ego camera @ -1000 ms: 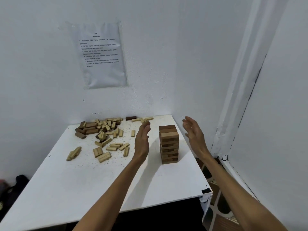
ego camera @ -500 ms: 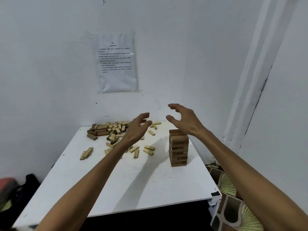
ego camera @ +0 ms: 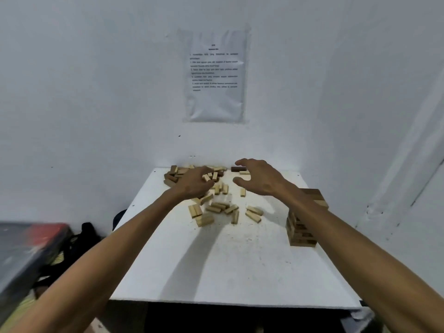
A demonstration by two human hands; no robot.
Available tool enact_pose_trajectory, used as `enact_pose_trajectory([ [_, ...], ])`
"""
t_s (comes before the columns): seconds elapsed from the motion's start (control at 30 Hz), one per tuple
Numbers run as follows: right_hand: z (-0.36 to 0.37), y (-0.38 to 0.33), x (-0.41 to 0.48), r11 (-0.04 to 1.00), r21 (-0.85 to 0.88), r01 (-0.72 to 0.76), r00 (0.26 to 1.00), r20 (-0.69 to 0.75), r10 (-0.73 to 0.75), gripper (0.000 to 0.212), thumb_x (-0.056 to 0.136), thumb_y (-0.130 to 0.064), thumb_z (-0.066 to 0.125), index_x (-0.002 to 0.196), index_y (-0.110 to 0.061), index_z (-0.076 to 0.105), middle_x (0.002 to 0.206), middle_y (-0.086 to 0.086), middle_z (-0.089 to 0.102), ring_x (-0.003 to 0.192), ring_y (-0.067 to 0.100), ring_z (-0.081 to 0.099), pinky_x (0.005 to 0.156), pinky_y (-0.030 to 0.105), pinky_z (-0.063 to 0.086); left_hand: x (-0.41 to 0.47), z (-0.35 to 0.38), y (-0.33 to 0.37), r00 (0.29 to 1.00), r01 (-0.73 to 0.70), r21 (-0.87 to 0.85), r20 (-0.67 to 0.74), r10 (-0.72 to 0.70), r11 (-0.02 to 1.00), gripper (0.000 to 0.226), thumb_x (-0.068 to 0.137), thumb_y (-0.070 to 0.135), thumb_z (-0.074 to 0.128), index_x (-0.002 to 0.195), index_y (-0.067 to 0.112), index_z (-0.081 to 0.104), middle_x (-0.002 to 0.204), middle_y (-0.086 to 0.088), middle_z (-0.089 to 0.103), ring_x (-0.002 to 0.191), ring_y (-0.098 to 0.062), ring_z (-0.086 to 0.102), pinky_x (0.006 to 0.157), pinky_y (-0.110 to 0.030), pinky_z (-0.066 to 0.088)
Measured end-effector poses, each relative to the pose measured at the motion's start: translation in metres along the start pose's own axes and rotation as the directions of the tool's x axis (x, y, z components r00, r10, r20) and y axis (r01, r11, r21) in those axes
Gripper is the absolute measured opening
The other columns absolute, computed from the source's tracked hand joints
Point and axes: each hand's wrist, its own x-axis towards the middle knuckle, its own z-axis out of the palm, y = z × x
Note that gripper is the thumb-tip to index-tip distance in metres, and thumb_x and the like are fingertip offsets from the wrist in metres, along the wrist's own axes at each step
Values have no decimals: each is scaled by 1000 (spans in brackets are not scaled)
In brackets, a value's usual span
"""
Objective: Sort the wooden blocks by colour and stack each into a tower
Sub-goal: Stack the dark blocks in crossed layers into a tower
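Both arms are stretched out over the white table (ego camera: 230, 272) as I watch through the head camera. The left hand (ego camera: 192, 182) sits at about eleven o'clock from the table's middle, palm down over the loose pile of light wooden blocks (ego camera: 216, 188), fingers curled loosely with their tips right at the blocks; I cannot tell whether it actually grips one. The right hand (ego camera: 258, 180) hovers at roughly twelve to one o'clock, fingers spread wide and arched, thumb apart from the rest, nothing in it. Just beyond its fingertips, at the far edge against the wall, lies a single dark brown block (ego camera: 238, 168). More dark brown blocks (ego camera: 170, 179) sit at the far left end of the pile, around ten o'clock. Nearer me, a looser scatter of light blocks (ego camera: 211, 213) spreads across the middle of the table, some lying in pairs side by side. Over at three o'clock stands the block tower (ego camera: 302, 233), upright near the right edge, its upper part crossed by my right forearm, so I only see the top layers and the lower layers. On the wall above the table hangs a printed sheet (ego camera: 215, 74) in a clear sleeve; the text is too small to read. Down at eight o'clock, off the table, a blurred dark box (ego camera: 26, 248) with red on it fills the corner.
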Motion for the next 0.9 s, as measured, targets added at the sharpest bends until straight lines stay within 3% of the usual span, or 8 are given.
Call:
enact_pose_trajectory([
  [0.13,32,-21,38,998,-22,54,996,67,-52,60,97,-49,60,149,-20,48,145,2,58,121,28,62,98,41,50,10,-12,-29,994,107,35,-4,-107,994,48,98,29,61,143,12,58,141,-7,60,133,-27,53,97,-28,38],
  [0.23,58,-34,67,995,-24,94,990,104,-92,59,96,-46,61,147,-18,50,142,6,60,128,30,57,98,45,51,19,-19,-55,988,154,35,-14,-154,987,49,83,37,55,127,16,66,134,-4,62,133,-30,51,108,-44,44],
  [0.37,95,-47,109,993,-21,112,979,176,-107,62,94,-44,63,148,-19,48,145,9,57,131,31,54,99,46,51,35,-27,-89,981,192,29,-7,-192,981,29,97,12,59,126,10,62,108,8,62,103,-16,54,80,-16,42],
  [0.4,104,-49,120,993,-25,120,976,189,-113,62,93,-43,63,148,-19,48,144,10,58,130,31,54,97,46,51,39,-30,-98,979,202,37,-11,-202,979,28,97,13,59,125,9,59,105,7,64,101,-18,59,77,-17,45],
  [0.5,125,-54,150,991,-21,133,969,215,-125,59,94,-37,62,148,-17,49,144,10,57,129,30,55,94,43,52,52,-37,-127,974,226,89,11,-228,970,35,94,19,59,128,10,61,114,-7,71,108,-30,64,89,-38,52],
  [0.67,157,-55,191,980,-89,179,961,228,-155,48,96,-31,60,141,-14,53,137,9,58,121,31,57,91,43,52,76,-41,-156,972,214,175,59,-227,961,55,65,43,51,107,16,74,110,-3,72,108,-27,64,93,-45,53],
  [0.77,172,-53,210,969,-137,208,960,217,-175,42,96,-24,59,136,-12,54,132,10,55,120,31,54,85,41,50,88,-36,-167,969,200,289,81,-232,936,39,85,22,63,123,14,67,124,-4,64,117,-28,59,92,-42,50],
  [0.9,191,-47,220,945,-217,243,964,158,-212,39,96,-20,59,133,-9,59,147,13,43,134,34,40,89,45,54,96,-21,-200,991,83,526,46,-126,847,56,95,24,63,149,22,46,154,-3,44,140,-28,41,106,-44,38],
])
